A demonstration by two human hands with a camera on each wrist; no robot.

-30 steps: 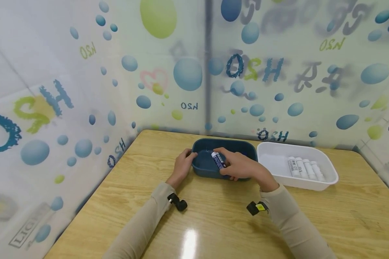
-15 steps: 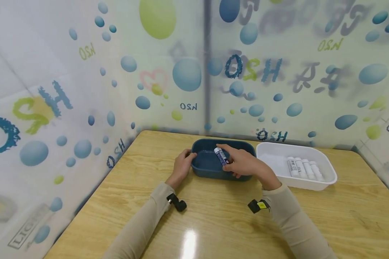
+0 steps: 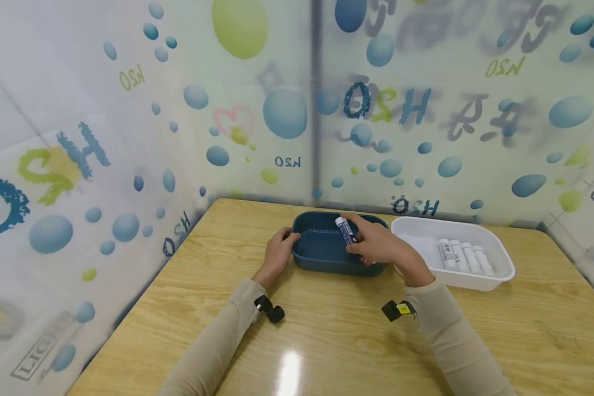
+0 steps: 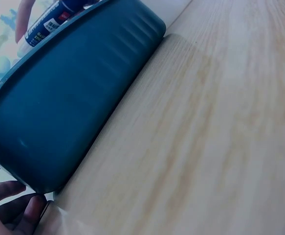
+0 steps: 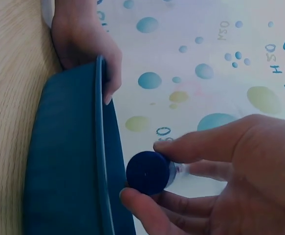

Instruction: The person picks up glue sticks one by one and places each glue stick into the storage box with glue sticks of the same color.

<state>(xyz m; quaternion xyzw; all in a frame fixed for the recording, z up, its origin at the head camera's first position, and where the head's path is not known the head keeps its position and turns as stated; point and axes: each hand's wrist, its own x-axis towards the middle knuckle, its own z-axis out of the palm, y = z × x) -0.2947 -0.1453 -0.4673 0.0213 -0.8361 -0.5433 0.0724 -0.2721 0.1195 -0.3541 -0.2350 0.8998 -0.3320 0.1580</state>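
My right hand point(image 3: 378, 242) pinches a glue stick point(image 3: 346, 230) with a dark blue label and white cap, between thumb and fingers. The stick is tilted over the right half of a dark blue plastic bin point(image 3: 331, 265). In the right wrist view the round navy end point(image 5: 147, 173) of the stick faces the camera, beside the bin's rim. My left hand point(image 3: 277, 254) grips the bin's left end, with the thumb over the rim and the fingers outside. The bin's floor under my right hand is hidden.
A white plastic bin point(image 3: 416, 239) stands right beside the blue one, with several white tubes point(image 3: 467, 258) lying side by side in its right half. Both stand on a wooden table point(image 3: 336, 324). A printed curtain point(image 3: 242, 165) hangs behind the table's back edge.
My right hand has shifted to the right with the glue stick, which now sits slightly higher over the bin. The left hand and both bins have stayed in place.
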